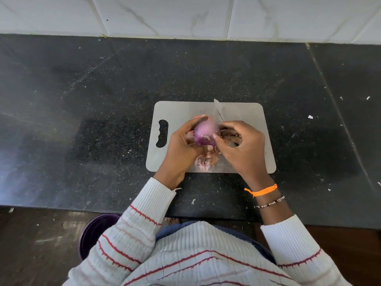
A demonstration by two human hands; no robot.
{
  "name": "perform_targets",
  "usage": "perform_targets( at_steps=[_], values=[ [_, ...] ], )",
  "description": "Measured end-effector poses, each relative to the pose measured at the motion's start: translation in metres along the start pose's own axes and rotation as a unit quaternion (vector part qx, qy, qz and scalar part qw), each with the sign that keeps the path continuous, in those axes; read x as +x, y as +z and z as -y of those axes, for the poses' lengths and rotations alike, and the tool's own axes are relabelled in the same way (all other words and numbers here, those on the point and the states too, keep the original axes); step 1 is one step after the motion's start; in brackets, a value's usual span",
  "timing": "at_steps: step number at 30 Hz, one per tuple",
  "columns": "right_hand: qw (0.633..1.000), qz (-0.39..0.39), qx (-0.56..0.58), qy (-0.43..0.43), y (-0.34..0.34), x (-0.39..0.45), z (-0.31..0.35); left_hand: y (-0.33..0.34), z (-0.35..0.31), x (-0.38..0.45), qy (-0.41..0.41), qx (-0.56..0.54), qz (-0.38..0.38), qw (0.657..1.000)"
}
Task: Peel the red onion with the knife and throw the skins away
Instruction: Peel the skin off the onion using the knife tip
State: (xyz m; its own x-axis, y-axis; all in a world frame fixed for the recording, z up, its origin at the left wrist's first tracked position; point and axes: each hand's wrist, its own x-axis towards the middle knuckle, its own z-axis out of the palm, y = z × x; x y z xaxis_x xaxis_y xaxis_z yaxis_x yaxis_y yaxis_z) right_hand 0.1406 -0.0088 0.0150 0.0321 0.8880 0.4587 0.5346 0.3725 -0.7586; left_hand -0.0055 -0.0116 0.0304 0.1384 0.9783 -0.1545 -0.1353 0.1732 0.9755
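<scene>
A purple-red onion (206, 132) is held just above the grey cutting board (243, 114). My left hand (183, 145) grips the onion from the left, fingers curled over its top. My right hand (243, 147) holds the knife (219, 110), whose blade sticks out past the fingers toward the board's far edge, and its thumb touches the onion near the root end. Papery pinkish skins (206, 161) lie on the board under the hands, near its front edge.
The board lies on a dark speckled stone counter (103, 100) backed by white tiled wall (185, 15). A purple bin (97, 232) stands on the floor below the counter's front edge, left of my body. Small white scraps dot the counter.
</scene>
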Motion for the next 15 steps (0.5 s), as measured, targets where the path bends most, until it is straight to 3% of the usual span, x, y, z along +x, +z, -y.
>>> perform_targets(
  at_steps=[15],
  values=[
    [0.999, 0.007, -0.038, -0.007, 0.0012, 0.0006, -0.0098, -0.002, 0.005, 0.0025, -0.023, 0.031, 0.004, 0.999]
  ],
)
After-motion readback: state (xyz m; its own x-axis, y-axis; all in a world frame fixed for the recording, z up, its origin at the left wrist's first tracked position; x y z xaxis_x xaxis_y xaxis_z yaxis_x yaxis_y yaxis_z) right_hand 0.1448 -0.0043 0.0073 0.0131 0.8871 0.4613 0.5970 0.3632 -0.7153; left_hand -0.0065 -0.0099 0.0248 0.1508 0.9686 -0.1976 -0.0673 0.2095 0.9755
